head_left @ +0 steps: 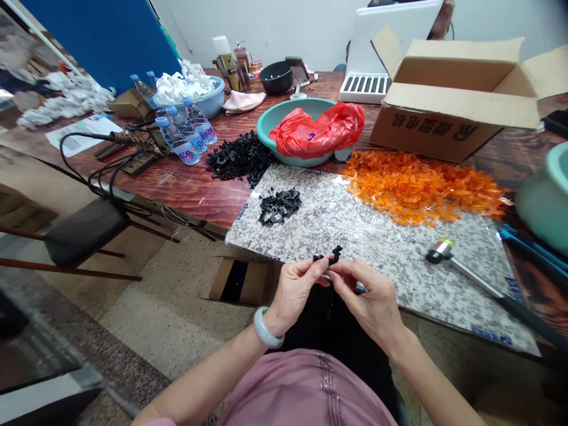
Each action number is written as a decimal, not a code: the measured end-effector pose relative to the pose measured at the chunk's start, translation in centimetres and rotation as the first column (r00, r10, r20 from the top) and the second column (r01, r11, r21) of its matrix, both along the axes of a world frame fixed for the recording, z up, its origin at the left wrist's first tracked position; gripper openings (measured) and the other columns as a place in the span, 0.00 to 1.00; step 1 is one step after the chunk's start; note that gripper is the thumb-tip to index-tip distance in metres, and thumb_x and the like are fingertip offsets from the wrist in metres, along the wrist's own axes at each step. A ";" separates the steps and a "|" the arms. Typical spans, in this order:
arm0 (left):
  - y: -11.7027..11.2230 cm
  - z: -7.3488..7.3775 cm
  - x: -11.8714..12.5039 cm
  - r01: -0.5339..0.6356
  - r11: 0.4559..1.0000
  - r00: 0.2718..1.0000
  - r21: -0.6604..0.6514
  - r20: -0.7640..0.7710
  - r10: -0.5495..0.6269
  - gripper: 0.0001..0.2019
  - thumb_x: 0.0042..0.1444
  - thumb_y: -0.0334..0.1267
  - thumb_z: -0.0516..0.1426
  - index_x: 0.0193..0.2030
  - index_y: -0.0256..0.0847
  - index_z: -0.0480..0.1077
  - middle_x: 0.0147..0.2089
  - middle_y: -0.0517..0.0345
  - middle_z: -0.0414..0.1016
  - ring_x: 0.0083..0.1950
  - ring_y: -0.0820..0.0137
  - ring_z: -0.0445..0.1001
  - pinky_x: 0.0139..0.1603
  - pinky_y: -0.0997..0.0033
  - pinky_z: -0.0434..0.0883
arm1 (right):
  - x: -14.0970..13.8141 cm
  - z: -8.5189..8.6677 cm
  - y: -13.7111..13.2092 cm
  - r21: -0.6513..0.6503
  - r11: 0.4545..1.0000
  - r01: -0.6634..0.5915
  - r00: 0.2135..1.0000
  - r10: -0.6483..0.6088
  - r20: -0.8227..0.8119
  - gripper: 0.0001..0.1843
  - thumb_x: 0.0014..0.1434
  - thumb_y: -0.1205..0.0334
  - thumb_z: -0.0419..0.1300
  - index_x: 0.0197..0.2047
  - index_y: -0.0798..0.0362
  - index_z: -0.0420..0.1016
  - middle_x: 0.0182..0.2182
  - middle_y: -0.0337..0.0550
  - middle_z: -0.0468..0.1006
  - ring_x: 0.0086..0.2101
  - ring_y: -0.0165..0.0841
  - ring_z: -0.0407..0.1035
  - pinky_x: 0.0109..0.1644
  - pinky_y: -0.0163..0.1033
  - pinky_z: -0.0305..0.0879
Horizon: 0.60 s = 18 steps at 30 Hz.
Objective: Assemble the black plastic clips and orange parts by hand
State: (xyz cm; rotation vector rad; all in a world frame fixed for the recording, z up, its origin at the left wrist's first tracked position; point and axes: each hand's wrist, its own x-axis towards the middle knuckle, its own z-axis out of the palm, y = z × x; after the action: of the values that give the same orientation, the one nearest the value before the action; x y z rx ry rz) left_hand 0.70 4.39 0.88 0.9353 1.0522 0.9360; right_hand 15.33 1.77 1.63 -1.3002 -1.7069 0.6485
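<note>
Ref. landmark: speckled grey granite-pattern slab w/ clear film cover [399, 284], on brown wood-grain table [199, 192]. L hand [295, 293], w/ pale green bangle [266, 326] at wrist, and R hand [361, 302] are at near edge of slab. Both hands in narrow pinch, fingertips closed on one small black moulded plastic part [331, 257], held in air over that edge, not touching slab. Exact shape of part not resolved at this view. On slab, left of centre: small heap of loose black plastic pcs [279, 206]. On slab, far right: wide heap of translucent orange plastic pcs [421, 189], its far edge reaching beyond slab. On slab, near right: small hammer w/ metal shaft and black head w/ yellow-green cap [439, 251]. Just beyond slab's far-left edge: larger heap of black plastic pcs [239, 158]. Beyond slab, centre: round teal plastic basin [284, 115] holding red plastic bag [317, 130]. Beyond slab, right: open brown cardboard box [448, 124]. Beyond slab, left: clear water bottles w/ blue caps [184, 133] and corded soldering iron [133, 140]. Below slab's near-left corner, on floor: smaller open cardboard box [242, 281].
</note>
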 end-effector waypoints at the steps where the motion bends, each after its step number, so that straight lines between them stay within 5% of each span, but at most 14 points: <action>1: 0.0 0.0 0.0 0.002 1.000 1.000 0.010 -0.013 -0.002 0.12 0.53 0.43 0.60 0.35 0.38 0.79 0.33 0.55 0.80 0.31 0.72 0.74 0.35 0.74 0.72 | 0.0 0.0 0.0 -0.004 1.000 -0.003 1.000 0.003 0.001 0.06 0.60 0.65 0.55 0.39 0.51 0.74 0.27 0.39 0.71 0.25 0.28 0.63 0.29 0.34 0.62; 18: -0.2 -0.3 -0.1 -0.015 0.993 0.993 0.120 -0.114 0.029 0.12 0.55 0.42 0.59 0.29 0.36 0.78 0.28 0.57 0.77 0.33 0.70 0.73 0.37 0.73 0.68 | -0.3 0.0 -0.1 -0.024 1.000 -0.007 1.000 0.007 0.019 0.06 0.58 0.68 0.56 0.37 0.52 0.74 0.25 0.38 0.70 0.24 0.27 0.62 0.29 0.33 0.60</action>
State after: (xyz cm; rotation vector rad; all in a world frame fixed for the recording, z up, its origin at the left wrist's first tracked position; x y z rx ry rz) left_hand 0.57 4.18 0.59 1.0893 1.1152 0.9810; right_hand 15.06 1.71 1.65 -1.3218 -1.7246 0.6646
